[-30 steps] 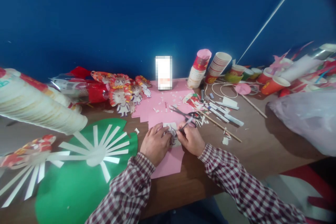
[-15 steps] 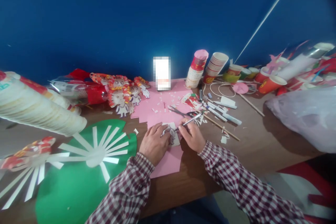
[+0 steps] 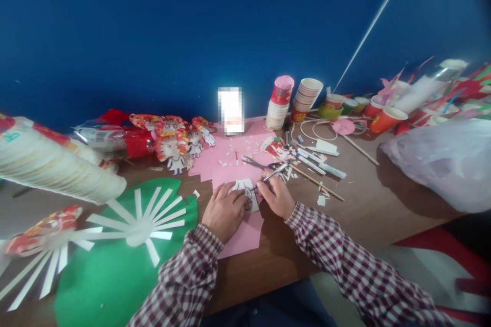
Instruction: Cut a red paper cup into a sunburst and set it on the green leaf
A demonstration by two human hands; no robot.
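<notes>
My right hand (image 3: 276,198) is closed around a slim silver-and-dark pen (image 3: 274,171), its tip down at a small white piece of paper (image 3: 242,184). Black line drawing shows on that paper. My left hand (image 3: 225,211) lies flat across the paper's left part, fingers stretched out and pressing it down. Beneath both is a pink sheet (image 3: 245,232). Just beyond my hands lie dark scissors (image 3: 255,163), partly among paper scraps.
Cut-out paper figures (image 3: 176,156) and a green sheet (image 3: 95,276) with a white strip fan (image 3: 140,230) are on the left. Stacked paper cups (image 3: 278,112), several white markers (image 3: 312,163), a wooden stick (image 3: 318,183) and a plastic bag (image 3: 429,163) occupy the right.
The camera view has turned slightly, shifting things on the right leftward. My right hand with the pen has barely moved on the drawing; my left hand remains on the paper.
</notes>
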